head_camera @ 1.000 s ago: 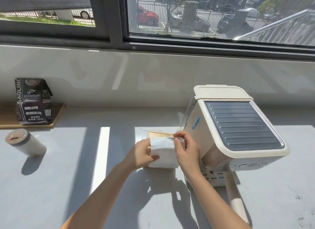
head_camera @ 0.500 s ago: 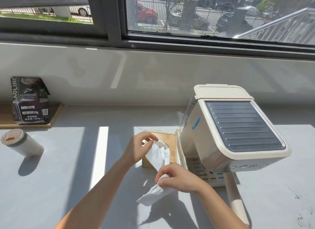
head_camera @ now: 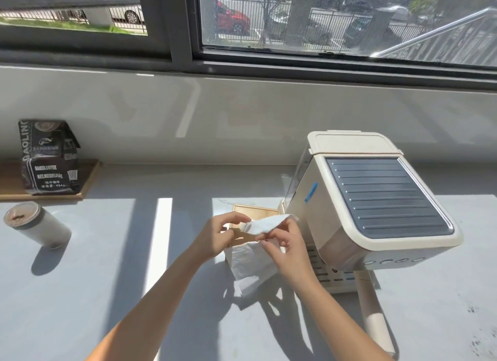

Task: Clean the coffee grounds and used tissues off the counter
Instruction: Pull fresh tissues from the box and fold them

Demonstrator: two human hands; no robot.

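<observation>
A wooden-topped tissue box (head_camera: 254, 212) stands on the grey counter (head_camera: 107, 293) just left of the coffee machine. My right hand (head_camera: 285, 249) pinches a white tissue (head_camera: 266, 223) above the box, and another white tissue (head_camera: 250, 269) hangs below that hand down to the counter. My left hand (head_camera: 217, 238) holds the left end of the upper tissue with its fingertips. Dark coffee grounds (head_camera: 476, 331) speckle the counter at the far right edge.
A cream coffee machine (head_camera: 376, 207) with a portafilter handle (head_camera: 376, 317) sticking forward fills the right side. A dark coffee bag (head_camera: 48, 156) sits on a wooden tray (head_camera: 88, 180) at back left, with a lidded cup (head_camera: 35, 226) in front of it. A window wall runs behind.
My right hand rose from the counter back to the box top, carrying the first tissue along, and now pinches a second tissue there. My left hand stayed at the box.
</observation>
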